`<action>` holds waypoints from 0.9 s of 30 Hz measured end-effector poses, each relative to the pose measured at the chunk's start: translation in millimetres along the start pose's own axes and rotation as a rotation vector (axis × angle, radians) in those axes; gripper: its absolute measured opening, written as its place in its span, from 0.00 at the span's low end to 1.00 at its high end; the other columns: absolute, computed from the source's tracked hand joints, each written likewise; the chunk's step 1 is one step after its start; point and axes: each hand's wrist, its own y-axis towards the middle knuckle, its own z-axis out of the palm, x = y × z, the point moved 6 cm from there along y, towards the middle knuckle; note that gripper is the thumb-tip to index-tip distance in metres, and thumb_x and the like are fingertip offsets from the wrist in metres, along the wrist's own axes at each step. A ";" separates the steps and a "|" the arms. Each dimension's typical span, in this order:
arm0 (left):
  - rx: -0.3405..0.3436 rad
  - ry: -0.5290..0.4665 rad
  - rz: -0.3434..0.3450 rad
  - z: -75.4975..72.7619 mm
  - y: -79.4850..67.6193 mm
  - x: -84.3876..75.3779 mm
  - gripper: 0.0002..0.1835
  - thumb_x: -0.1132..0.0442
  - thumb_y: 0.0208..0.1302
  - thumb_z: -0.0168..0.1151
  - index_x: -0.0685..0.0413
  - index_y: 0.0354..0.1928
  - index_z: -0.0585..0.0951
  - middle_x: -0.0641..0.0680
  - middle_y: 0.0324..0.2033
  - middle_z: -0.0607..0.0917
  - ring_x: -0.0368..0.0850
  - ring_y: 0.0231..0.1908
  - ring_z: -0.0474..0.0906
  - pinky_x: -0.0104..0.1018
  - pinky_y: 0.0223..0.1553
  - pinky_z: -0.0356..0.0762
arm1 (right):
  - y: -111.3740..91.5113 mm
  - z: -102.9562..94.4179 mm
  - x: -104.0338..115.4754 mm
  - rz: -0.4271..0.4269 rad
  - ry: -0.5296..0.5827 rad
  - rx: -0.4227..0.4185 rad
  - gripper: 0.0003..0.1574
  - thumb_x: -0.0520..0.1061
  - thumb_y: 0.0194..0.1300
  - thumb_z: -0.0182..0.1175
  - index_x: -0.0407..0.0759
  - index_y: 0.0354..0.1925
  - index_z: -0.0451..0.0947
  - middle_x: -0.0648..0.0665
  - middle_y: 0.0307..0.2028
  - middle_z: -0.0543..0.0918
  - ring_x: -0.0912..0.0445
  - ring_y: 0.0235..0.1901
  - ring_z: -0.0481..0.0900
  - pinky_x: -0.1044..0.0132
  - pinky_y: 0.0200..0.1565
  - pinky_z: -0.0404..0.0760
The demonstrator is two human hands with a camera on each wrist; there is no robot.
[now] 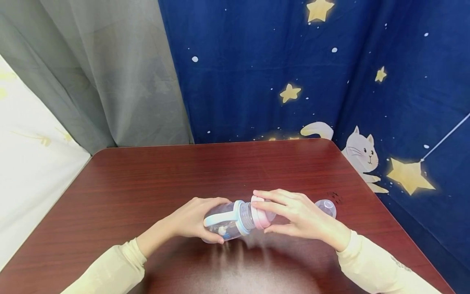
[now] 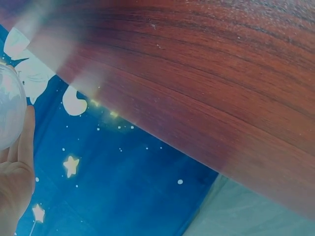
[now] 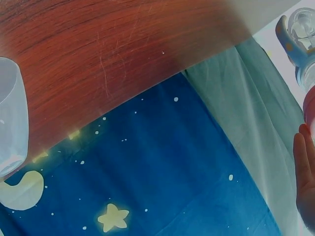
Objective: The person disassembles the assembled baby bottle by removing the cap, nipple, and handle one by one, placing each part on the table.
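Note:
A clear baby bottle (image 1: 216, 232) with pale blue handles (image 1: 220, 219) is tipped on its side, its neck toward the right. Around its body my left hand (image 1: 196, 216) curls from the left; the left wrist view has that hand (image 2: 17, 182) at its left edge beside the clear bottle base (image 2: 10, 108). My right hand (image 1: 297, 214) grips the pink collar (image 1: 260, 216) at the bottle's neck, fingers over the top and thumb below. At the right edge of the right wrist view, the right hand (image 3: 306, 172) appears by the pink collar (image 3: 309, 110).
On the dark red wooden table (image 1: 165, 175), a clear domed cap (image 1: 327, 207) stands just beyond my right wrist. The table's far edge meets grey (image 1: 139, 81) and blue star-patterned curtains (image 1: 249, 81).

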 end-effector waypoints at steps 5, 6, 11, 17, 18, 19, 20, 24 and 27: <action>-0.004 0.002 0.002 0.1 0.3 0.1 0.40 0.37 0.35 0.67 0.47 0.53 0.69 0.39 0.38 0.77 0.29 0.31 0.72 0.21 0.31 0.68 | 0.9 -2.4 -1.4 -0.003 0.003 -0.022 0.36 0.58 0.49 0.64 0.43 0.54 0.71 0.46 0.56 0.69 0.56 0.48 0.72 0.64 0.42 0.72; -0.003 0.002 0.002 0.1 0.3 0.1 0.40 0.37 0.36 0.67 0.47 0.53 0.69 0.39 0.38 0.77 0.29 0.31 0.72 0.21 0.31 0.68 | 1.1 -3.0 -1.7 -0.003 0.002 -0.027 0.36 0.58 0.49 0.64 0.43 0.54 0.71 0.46 0.55 0.69 0.56 0.48 0.72 0.64 0.43 0.72; -0.006 0.008 0.000 0.2 0.3 0.7 0.40 0.36 0.36 0.66 0.47 0.52 0.69 0.39 0.38 0.77 0.29 0.31 0.72 0.21 0.31 0.68 | 2.7 -7.5 -3.4 -0.002 -0.004 -0.053 0.36 0.57 0.48 0.65 0.42 0.53 0.72 0.45 0.55 0.70 0.55 0.47 0.72 0.63 0.43 0.72; -0.007 0.007 -0.007 0.4 0.3 1.8 0.40 0.37 0.35 0.67 0.48 0.52 0.70 0.39 0.38 0.77 0.29 0.30 0.72 0.22 0.30 0.68 | 5.6 -15.3 -5.0 0.006 -0.003 -0.091 0.38 0.56 0.44 0.68 0.41 0.52 0.73 0.43 0.54 0.71 0.54 0.47 0.73 0.63 0.43 0.72; -0.006 0.008 -0.008 0.6 0.4 1.9 0.40 0.36 0.35 0.67 0.48 0.52 0.70 0.39 0.38 0.77 0.29 0.30 0.72 0.22 0.30 0.68 | 6.3 -16.7 -5.3 0.006 -0.002 -0.097 0.38 0.56 0.45 0.68 0.40 0.52 0.73 0.43 0.54 0.71 0.54 0.47 0.73 0.63 0.43 0.72; -0.005 0.007 -0.010 0.8 0.4 2.1 0.40 0.36 0.36 0.66 0.47 0.52 0.70 0.39 0.38 0.77 0.29 0.30 0.72 0.22 0.30 0.68 | 6.9 -18.1 -5.5 0.006 -0.003 -0.103 0.38 0.56 0.44 0.68 0.40 0.52 0.73 0.43 0.54 0.71 0.53 0.47 0.73 0.63 0.42 0.72; -0.004 0.007 -0.011 1.0 0.5 2.2 0.40 0.36 0.36 0.66 0.47 0.52 0.70 0.39 0.38 0.77 0.30 0.31 0.72 0.22 0.30 0.68 | 7.5 -19.6 -5.7 0.005 -0.004 -0.108 0.38 0.56 0.45 0.68 0.39 0.52 0.73 0.42 0.53 0.71 0.53 0.46 0.73 0.63 0.42 0.72; 0.001 0.007 -0.018 1.6 0.6 2.9 0.40 0.35 0.36 0.66 0.46 0.53 0.69 0.39 0.38 0.77 0.30 0.31 0.72 0.23 0.31 0.69 | 9.6 -26.0 -7.5 0.011 -0.017 -0.121 0.38 0.55 0.44 0.68 0.39 0.51 0.73 0.42 0.53 0.72 0.53 0.46 0.73 0.64 0.42 0.72; 0.005 0.006 -0.026 2.0 0.5 3.8 0.40 0.36 0.35 0.66 0.44 0.53 0.69 0.39 0.38 0.77 0.30 0.31 0.72 0.24 0.31 0.69 | 11.1 -31.7 -9.5 0.019 -0.029 -0.127 0.37 0.55 0.44 0.68 0.39 0.51 0.73 0.42 0.53 0.72 0.53 0.47 0.73 0.64 0.43 0.71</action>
